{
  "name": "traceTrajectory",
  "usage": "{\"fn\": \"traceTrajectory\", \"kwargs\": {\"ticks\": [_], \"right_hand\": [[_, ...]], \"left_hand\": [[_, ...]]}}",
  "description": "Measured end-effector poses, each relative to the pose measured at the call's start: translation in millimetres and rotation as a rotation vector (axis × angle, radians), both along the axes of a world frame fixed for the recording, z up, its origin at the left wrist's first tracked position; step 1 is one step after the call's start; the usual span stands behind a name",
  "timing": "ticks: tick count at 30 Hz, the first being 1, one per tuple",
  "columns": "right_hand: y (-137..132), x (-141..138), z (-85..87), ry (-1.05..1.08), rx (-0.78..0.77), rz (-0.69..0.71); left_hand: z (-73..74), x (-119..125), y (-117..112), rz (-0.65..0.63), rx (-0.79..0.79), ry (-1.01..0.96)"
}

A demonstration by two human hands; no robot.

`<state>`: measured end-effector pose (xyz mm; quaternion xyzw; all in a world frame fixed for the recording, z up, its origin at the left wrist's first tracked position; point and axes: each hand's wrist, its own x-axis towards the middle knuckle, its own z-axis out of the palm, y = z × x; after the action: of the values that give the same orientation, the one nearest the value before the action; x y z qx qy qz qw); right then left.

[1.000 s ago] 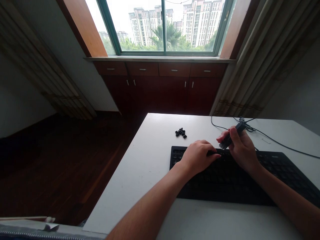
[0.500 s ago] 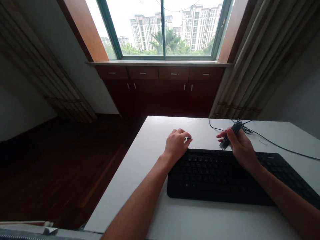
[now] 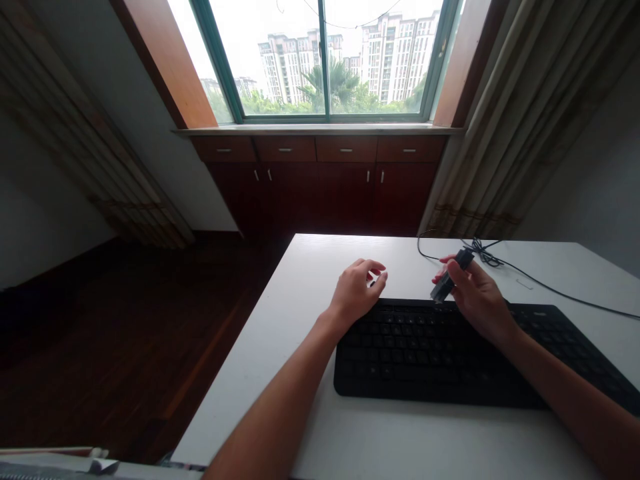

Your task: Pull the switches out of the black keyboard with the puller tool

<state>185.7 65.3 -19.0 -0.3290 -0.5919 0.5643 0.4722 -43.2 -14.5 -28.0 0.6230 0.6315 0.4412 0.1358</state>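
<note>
My right hand (image 3: 477, 293) grips a slim black oblong object (image 3: 453, 275) with a paler, see-through-looking lower end; its kind I cannot make out. It is tilted above the back edge of a black keyboard (image 3: 415, 373), thumb on its near side. My left hand (image 3: 357, 287) is over the white table, just behind the keyboard's back left corner. Its fingers are curled, thumb and fingertips close together, and a small black piece (image 3: 373, 283) shows within the curl. The right forearm crosses above the keyboard and hides part of its keys.
A black cable (image 3: 565, 287) with a tied bundle (image 3: 485, 253) runs over the back right of the white table (image 3: 265, 340). A thin bent wire (image 3: 524, 285) lies near it. Beyond the table stand a dark red cabinet (image 3: 320, 193) and a window (image 3: 325, 67).
My right hand has shifted slightly left and down with the black oblong object. In my left hand, the small black piece has moved from the fingertips inward, under the curled fingers.
</note>
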Motion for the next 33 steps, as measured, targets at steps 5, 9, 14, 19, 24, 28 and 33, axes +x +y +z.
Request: {"fn": "traceTrajectory", "kwargs": {"ticks": [5,9,14,19,24,28,33], "right_hand": [[4,2,-1.1,0.139,-0.174,0.124],[5,2,1.7,0.146,-0.205,0.160],[-5,-1,10.9,0.104,-0.232,0.245],[-13,0,15.4,0.099,-0.244,0.348],[-12,2,12.4,0.024,-0.193,0.358],[-12,2,9.5,-0.010,-0.159,0.363],[-12,5,7.8,-0.061,-0.084,0.354]], "left_hand": [[11.5,22,-7,-0.154,0.034,-0.080],[11.2,33,-9,-0.237,-0.019,-0.182],[8.3,37,-9,-0.315,-0.069,-0.317],[9.2,39,-9,-0.344,-0.098,-0.390],[11.1,39,-9,-0.354,-0.085,-0.432],[13.4,40,-11,-0.360,-0.067,-0.431],[12.0,41,-10,-0.374,-0.055,-0.436]]}}
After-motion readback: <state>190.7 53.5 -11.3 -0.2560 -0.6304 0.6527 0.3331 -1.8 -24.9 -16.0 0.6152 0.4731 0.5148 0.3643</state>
